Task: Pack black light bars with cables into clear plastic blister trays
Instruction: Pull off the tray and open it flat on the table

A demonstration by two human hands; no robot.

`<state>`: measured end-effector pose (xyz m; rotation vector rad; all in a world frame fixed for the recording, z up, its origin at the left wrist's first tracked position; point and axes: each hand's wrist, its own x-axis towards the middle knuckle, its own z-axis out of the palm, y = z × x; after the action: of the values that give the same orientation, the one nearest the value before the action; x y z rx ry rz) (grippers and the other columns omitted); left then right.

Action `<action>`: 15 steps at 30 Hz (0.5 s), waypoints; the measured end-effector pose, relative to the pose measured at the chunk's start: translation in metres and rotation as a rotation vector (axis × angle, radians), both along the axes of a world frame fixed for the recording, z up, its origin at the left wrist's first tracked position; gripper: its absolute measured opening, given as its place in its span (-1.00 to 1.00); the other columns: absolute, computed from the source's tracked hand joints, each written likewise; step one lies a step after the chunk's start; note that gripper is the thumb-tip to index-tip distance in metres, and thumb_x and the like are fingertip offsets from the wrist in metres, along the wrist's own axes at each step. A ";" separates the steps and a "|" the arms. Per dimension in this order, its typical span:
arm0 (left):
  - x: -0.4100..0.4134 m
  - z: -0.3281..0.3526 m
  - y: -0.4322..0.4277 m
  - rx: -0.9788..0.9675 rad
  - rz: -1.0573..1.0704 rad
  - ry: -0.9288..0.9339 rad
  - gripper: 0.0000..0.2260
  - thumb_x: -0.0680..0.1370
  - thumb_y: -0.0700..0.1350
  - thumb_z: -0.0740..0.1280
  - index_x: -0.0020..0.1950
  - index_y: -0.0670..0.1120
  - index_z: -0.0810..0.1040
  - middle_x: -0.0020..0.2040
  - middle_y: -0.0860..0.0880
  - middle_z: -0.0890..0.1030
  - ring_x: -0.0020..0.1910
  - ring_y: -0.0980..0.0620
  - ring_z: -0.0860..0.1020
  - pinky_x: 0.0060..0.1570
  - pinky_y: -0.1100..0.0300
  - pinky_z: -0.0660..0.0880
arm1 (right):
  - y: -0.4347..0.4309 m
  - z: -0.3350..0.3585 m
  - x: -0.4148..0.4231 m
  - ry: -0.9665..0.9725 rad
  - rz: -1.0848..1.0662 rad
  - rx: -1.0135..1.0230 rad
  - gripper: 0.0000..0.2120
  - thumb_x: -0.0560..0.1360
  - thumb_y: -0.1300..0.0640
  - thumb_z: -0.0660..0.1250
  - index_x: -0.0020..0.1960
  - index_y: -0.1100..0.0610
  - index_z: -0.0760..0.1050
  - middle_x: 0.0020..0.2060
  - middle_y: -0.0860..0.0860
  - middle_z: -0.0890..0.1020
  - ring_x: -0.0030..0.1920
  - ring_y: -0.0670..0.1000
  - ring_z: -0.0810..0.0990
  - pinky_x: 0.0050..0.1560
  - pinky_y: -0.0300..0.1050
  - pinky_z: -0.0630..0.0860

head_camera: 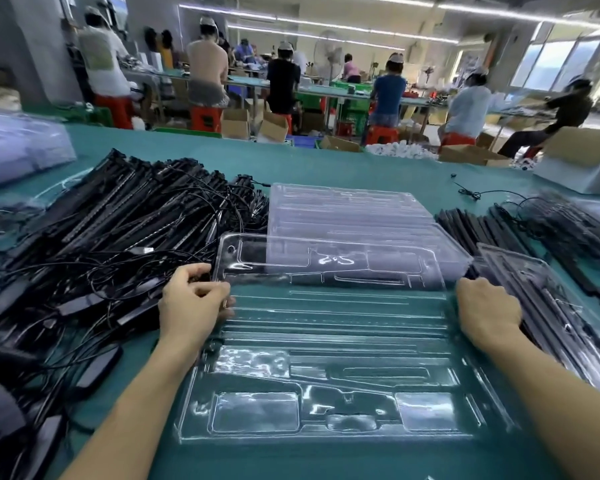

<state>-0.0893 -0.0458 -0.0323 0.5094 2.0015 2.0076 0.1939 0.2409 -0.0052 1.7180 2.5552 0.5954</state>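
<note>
Pinching clear blister tray (329,344) left edge w/ L hand (194,301); R hand (487,311) grips right edge

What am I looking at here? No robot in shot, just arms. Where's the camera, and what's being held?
There is no machine here. A person works with bare hands, and the single picture comes from a wide-angle camera worn on their head, looking forward and down. The left hand and right hand grip the side edges of a clear blister tray on the green table. Its far part seems lifted, and nothing is packed in it yet. To its left lies a tangled pile of black light bars with cables. Behind it sits a stack of empty trays, and to the right are more bars. Other workers sit in the background.
</note>
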 end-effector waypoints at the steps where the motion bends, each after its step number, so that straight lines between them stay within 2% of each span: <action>1: 0.000 0.000 0.000 0.002 0.002 0.005 -0.70 0.53 -0.29 0.41 0.12 0.03 0.45 -0.24 0.08 0.69 -0.27 -0.01 0.70 -0.25 0.06 0.64 | 0.000 0.001 0.000 0.004 0.013 -0.002 -0.74 0.50 0.32 0.20 0.11 0.09 0.51 0.03 0.07 0.60 0.03 0.17 0.64 -0.26 -0.07 0.38; 3: -0.002 -0.001 0.000 -0.003 0.008 0.018 -0.70 0.52 -0.29 0.42 0.12 0.03 0.45 -0.23 0.09 0.69 -0.26 0.01 0.70 -0.26 0.06 0.64 | -0.002 0.002 0.003 0.029 0.033 -0.010 -0.77 0.50 0.33 0.19 0.07 0.11 0.48 0.01 0.09 0.60 0.00 0.18 0.63 -0.26 -0.06 0.38; 6: -0.004 -0.003 -0.001 -0.003 0.004 0.015 -0.69 0.51 -0.28 0.43 0.07 0.07 0.46 -0.22 0.06 0.70 -0.25 0.00 0.70 -0.25 0.05 0.64 | -0.001 0.007 0.010 0.166 0.054 -0.095 -0.88 0.49 0.33 0.18 -0.02 0.15 0.36 -0.05 0.16 0.55 -0.09 0.23 0.57 -0.22 -0.02 0.42; 7: -0.004 -0.003 -0.002 -0.001 -0.002 0.016 -0.69 0.51 -0.27 0.44 0.06 0.09 0.46 -0.21 0.05 0.70 -0.25 -0.01 0.70 -0.25 0.03 0.64 | 0.000 0.012 0.012 0.222 0.049 -0.162 -0.88 0.49 0.31 0.19 0.00 0.16 0.33 -0.04 0.19 0.53 -0.09 0.24 0.55 -0.17 0.01 0.46; 9: -0.003 -0.004 -0.003 -0.005 -0.006 0.029 -0.69 0.51 -0.28 0.43 0.04 0.09 0.46 -0.22 0.04 0.70 -0.26 -0.02 0.70 -0.25 0.01 0.64 | 0.005 0.025 0.013 0.282 0.012 -0.313 -0.76 0.49 0.27 0.21 0.15 0.16 0.33 0.05 0.27 0.52 0.02 0.28 0.54 -0.03 0.05 0.49; 11: -0.002 -0.004 -0.003 -0.011 -0.004 0.042 -0.70 0.51 -0.30 0.43 0.04 0.08 0.47 -0.24 0.03 0.70 -0.27 -0.03 0.70 -0.27 0.02 0.65 | 0.008 0.037 0.017 0.243 -0.003 -0.441 -0.64 0.52 0.23 0.23 0.30 0.17 0.33 0.18 0.27 0.53 0.12 0.24 0.54 0.03 -0.02 0.47; 13: -0.002 -0.003 -0.003 -0.017 -0.002 0.056 -0.70 0.50 -0.30 0.44 0.03 0.07 0.48 -0.24 0.04 0.70 -0.27 -0.03 0.70 -0.28 0.03 0.65 | 0.007 0.042 0.025 0.255 -0.012 -0.518 -0.65 0.54 0.25 0.19 0.31 0.12 0.42 0.19 0.18 0.57 0.04 0.16 0.60 -0.08 -0.12 0.48; 15: -0.001 -0.003 -0.002 -0.020 0.006 0.065 -0.71 0.50 -0.29 0.45 0.03 0.06 0.48 -0.25 0.04 0.70 -0.26 -0.02 0.70 -0.30 0.04 0.64 | 0.003 0.039 0.033 0.379 -0.019 -0.578 -0.69 0.54 0.30 0.11 0.17 0.11 0.51 -0.01 0.15 0.60 -0.28 0.11 0.65 -0.40 -0.22 0.46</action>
<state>-0.0906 -0.0477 -0.0358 0.5722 2.0612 1.9965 0.2269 0.2444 0.0341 1.7420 2.5487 -0.4813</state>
